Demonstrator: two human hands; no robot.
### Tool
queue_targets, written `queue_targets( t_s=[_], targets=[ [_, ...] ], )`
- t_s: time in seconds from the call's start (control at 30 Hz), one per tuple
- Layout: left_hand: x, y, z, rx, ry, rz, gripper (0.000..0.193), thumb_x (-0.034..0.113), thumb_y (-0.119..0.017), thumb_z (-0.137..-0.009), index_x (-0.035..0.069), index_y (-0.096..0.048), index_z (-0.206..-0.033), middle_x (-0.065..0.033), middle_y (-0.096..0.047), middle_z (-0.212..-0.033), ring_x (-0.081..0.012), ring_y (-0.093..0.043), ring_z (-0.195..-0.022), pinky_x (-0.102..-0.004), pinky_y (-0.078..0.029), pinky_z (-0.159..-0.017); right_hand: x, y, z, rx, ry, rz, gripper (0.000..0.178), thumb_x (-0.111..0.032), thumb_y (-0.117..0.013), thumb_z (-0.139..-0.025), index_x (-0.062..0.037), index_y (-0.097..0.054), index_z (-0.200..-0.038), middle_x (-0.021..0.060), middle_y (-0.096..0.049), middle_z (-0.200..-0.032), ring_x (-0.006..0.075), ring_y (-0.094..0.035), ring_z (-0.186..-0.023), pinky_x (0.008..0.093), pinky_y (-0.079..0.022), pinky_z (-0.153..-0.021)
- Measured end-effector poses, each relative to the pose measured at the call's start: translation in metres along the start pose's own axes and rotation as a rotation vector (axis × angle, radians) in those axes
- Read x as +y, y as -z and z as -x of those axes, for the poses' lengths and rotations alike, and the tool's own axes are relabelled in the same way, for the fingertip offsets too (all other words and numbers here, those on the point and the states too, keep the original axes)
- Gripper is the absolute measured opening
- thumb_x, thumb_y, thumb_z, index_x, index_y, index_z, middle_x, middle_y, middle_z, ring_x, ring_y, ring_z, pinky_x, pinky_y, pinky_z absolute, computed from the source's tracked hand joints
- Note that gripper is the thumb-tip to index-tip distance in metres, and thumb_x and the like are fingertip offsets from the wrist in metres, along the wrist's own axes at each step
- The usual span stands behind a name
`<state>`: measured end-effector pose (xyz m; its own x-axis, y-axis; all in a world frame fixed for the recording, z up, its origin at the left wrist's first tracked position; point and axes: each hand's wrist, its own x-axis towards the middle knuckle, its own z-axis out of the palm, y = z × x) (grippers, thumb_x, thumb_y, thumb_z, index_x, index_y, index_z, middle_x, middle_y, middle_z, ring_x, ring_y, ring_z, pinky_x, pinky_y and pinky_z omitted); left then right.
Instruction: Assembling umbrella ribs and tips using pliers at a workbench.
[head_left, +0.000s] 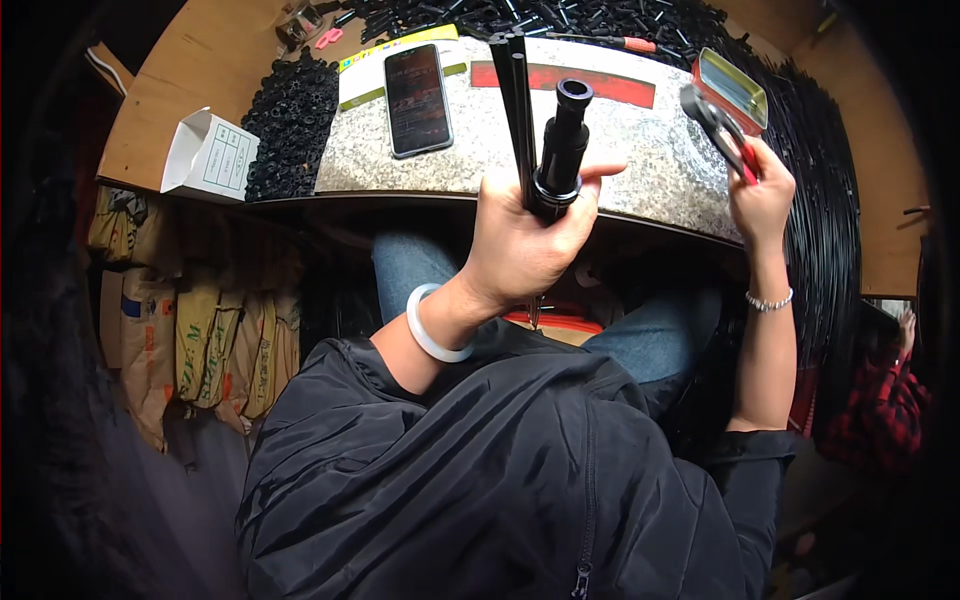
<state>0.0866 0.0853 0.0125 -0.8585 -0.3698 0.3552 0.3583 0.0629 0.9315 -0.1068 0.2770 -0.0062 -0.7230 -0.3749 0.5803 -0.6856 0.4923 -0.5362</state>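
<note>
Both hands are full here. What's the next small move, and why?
I'd probably bring the right hand inward, moving the red-handled pliers toward the black tube: the left hand grips that tube alongside thin black rods, while the pliers are held off to the right, apart from it.

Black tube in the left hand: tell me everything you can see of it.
The tube is glossy black, plastic or metal, I cannot tell which. It is stepped: narrower neck, wider body, ringed collar low down. Its round open mouth shows to the camera. The left hand grips its lower end, with thin black rods alongside.
</note>
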Motion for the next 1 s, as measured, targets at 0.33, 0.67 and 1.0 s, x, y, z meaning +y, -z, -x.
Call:
queue_targets(
  t_s=[0.33, 0.67, 1.0],
  targets=[
    [0.002, -0.001, 0.003, -0.050, -0.091, 0.016, 0.024, -0.007, -0.055, -0.077, -0.005, -0.064, -0.099, -0.0131, -0.068, -0.094, -0.0091, -0.060, -0.077, -0.0251, -0.050, -0.068, -0.135, -0.025, 0.048, 0.036, 0.566, -0.496, 0.025, -0.003, -0.075, -0.066, -0.0011, -0.066, -0.090, 0.0044, -0.059, -0.067, 0.0178, -0.055, -0.059, 0.0277, -0.041, -0.054],
    [0.004, 0.010, 0.009, -0.039, -0.145, 0.038, 0.025, -0.007, -0.057, -0.073, -0.003, -0.065, -0.096, -0.0133, -0.068, -0.094, -0.0101, -0.061, -0.077, -0.0259, -0.050, -0.070, -0.152, -0.036, 0.053, 0.084, 0.447, -0.548, 0.019, -0.005, -0.075, -0.069, -0.0019, -0.065, -0.085, 0.0064, -0.060, -0.069, 0.0193, -0.058, -0.061, 0.0287, -0.045, -0.056],
    [0.006, 0.008, 0.015, 0.057, -0.114, 0.052, 0.022, -0.004, -0.055, -0.082, -0.001, -0.065, -0.102, 0.0010, -0.059, -0.069, -0.0029, -0.051, -0.062, -0.0199, -0.043, -0.056, -0.140, -0.026, 0.056, -0.207, 0.000, -0.505, 0.011, -0.010, -0.067, -0.083, -0.0008, -0.062, -0.086, 0.0003, -0.060, -0.073, 0.0056, -0.050, -0.063, 0.0201, -0.041, -0.059]
  ],
)
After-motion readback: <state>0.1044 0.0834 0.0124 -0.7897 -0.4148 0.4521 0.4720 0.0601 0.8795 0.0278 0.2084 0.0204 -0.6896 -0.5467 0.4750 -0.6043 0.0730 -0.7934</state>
